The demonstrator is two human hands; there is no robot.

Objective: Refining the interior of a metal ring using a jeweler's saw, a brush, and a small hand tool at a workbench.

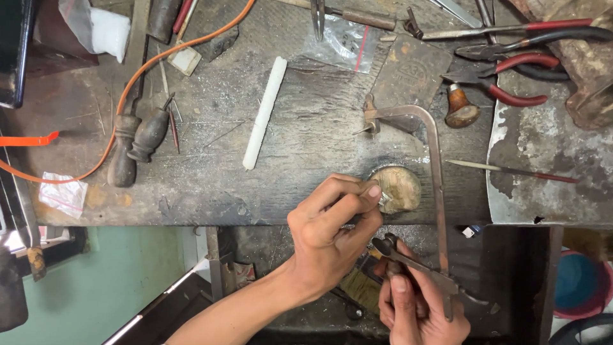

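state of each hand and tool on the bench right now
left hand: pinching a small shiny piece against the bench peg
right hand: gripping the saw handle
jeweller's saw: upright, frame over the peg
red-handled pliers: lying unused
white stick: lying flat

Person's own body, head view: left hand (332,230) and forearm bare, with no sleeve, glove, ring or watch visible; right hand (415,310) likewise bare, ungloved, its short-trimmed thumbnail visible, its wrist cut off by the lower frame edge.
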